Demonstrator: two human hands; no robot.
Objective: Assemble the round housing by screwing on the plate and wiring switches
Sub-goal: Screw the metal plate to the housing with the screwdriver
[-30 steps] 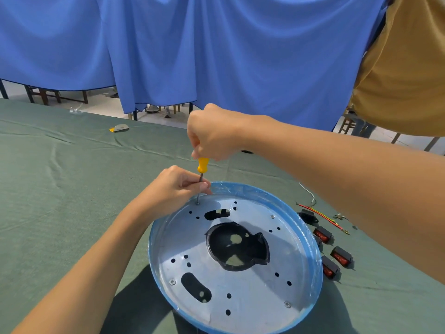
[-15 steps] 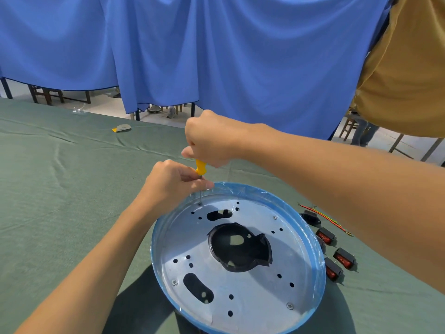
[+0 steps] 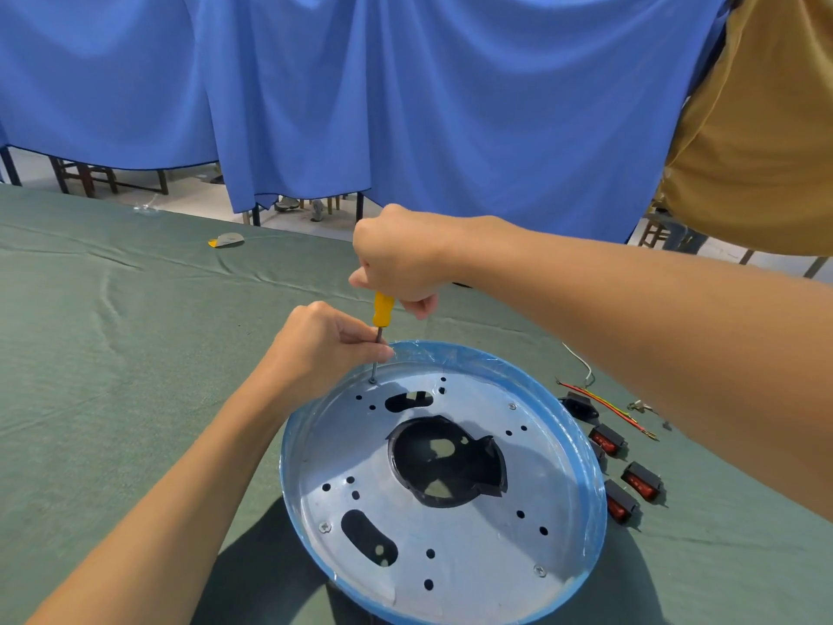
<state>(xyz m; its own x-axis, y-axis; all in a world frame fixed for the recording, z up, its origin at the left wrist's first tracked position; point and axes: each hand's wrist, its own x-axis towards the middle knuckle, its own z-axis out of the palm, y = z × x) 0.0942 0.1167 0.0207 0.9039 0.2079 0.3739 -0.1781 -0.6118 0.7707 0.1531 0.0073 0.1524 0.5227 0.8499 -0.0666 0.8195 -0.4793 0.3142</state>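
The round housing, rimmed in blue film, lies on the green tablecloth with a perforated metal plate and a black centre piece inside it. My right hand grips the yellow-handled screwdriver upright; its tip rests on a screw at the plate's far left edge. My left hand pinches the screwdriver's shaft just above the rim. Several black switches with red rockers lie right of the housing, beside red and yellow wires.
Three other screws sit in the plate. A small yellow and grey object lies far back on the table. Blue curtains hang behind the table's far edge. A person in an ochre shirt stands at the right.
My right hand has turned on the handle and risen a little, so more of the yellow handle shows. The left hand stays pinched on the shaft. The housing has not moved.
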